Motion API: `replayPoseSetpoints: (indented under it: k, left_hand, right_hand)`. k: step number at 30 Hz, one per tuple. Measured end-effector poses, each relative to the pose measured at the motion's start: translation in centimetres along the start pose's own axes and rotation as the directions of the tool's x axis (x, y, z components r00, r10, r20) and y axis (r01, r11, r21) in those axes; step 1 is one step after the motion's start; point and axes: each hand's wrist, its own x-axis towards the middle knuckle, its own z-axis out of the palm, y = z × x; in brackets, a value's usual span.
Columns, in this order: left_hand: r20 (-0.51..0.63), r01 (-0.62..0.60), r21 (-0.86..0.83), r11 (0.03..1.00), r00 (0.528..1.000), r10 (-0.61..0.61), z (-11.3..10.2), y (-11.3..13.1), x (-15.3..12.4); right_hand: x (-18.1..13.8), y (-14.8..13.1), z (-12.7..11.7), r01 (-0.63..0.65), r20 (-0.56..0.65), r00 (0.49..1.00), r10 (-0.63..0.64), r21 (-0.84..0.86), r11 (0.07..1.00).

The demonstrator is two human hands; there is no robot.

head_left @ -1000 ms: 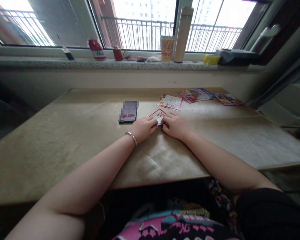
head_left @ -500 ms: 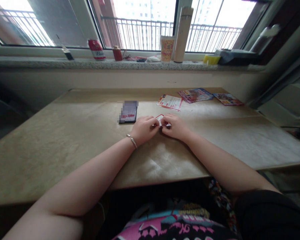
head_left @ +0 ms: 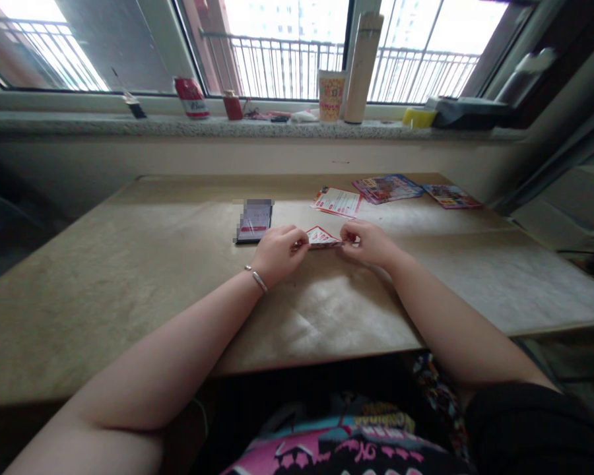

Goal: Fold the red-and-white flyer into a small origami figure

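A small red-and-white paper [head_left: 321,237] lies folded into a triangle on the brown paper-covered table [head_left: 129,264]. My left hand [head_left: 277,253], with a silver bracelet on the wrist, pinches its left end. My right hand [head_left: 369,241] pinches its right end. Both hands rest on the table with fingers closed on the paper. A dark phone [head_left: 255,221] lies just left of my left hand.
More printed leaflets lie behind: a red-and-white leaflet [head_left: 338,201] and two colourful leaflets [head_left: 387,187] [head_left: 450,196]. The window sill holds a red can [head_left: 191,97], a paper cup [head_left: 330,95], a tall beige flask [head_left: 362,66] and a yellow sponge [head_left: 418,117].
My hands have drawn apart along the paper, the right one moving to the right. The paper, first flat under my fingertips, now shows a folded triangular shape between both hands.
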Motion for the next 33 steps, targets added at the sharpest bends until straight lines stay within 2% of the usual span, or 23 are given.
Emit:
replayPoseSetpoints:
  k: [7, 12, 15, 20, 24, 27, 29, 33]
  left_hand:
    - [-0.017, 0.031, -0.007, 1.000, 0.999, -0.031, 0.0, -0.9, 0.0]
    - [0.001, 0.035, -0.037, 0.999, 0.999, -0.035, 0.1, -0.6, -0.1]
    - [0.013, 0.031, -0.045, 0.999, 0.999, -0.030, 0.1, -0.5, -0.2]
    - [0.022, 0.060, -0.058, 0.997, 0.998, -0.058, 0.1, -0.9, -0.3]
    - [0.051, 0.052, -0.109, 0.993, 0.998, -0.047, 0.4, -1.1, -0.2]
    - [0.059, 0.011, -0.124, 0.992, 0.998, -0.004, 0.9, -1.3, -0.2]
    - [0.055, -0.018, -0.134, 0.991, 0.998, 0.026, 1.1, -1.4, -0.2]
    - [0.071, -0.055, -0.156, 0.986, 0.995, 0.066, 1.3, -1.4, -0.2]
  right_hand:
    - [-0.3, 2.1, -1.0, -0.028, 0.032, 0.999, 0.027, 0.029, 0.999]
    - [-0.5, 2.9, -1.5, -0.005, 0.026, 1.000, 0.004, 0.045, 0.999]
    - [-0.6, 3.5, -1.7, -0.001, 0.033, 0.999, 0.000, 0.022, 1.000]
    - [-0.7, 4.1, -1.7, -0.065, 0.012, 0.998, 0.066, -0.039, 0.997]
    - [-0.4, 2.9, -0.9, -0.056, -0.113, 0.992, 0.056, 0.007, 0.998]
    - [0.0, 1.0, 0.1, 0.061, -0.078, 0.995, -0.060, 0.003, 0.998]
    - [0.2, -0.2, 0.8, 0.116, -0.052, 0.991, -0.121, -0.089, 0.989]
    - [0.1, -1.9, 1.3, 0.077, -0.110, 0.988, -0.112, -0.282, 0.956]
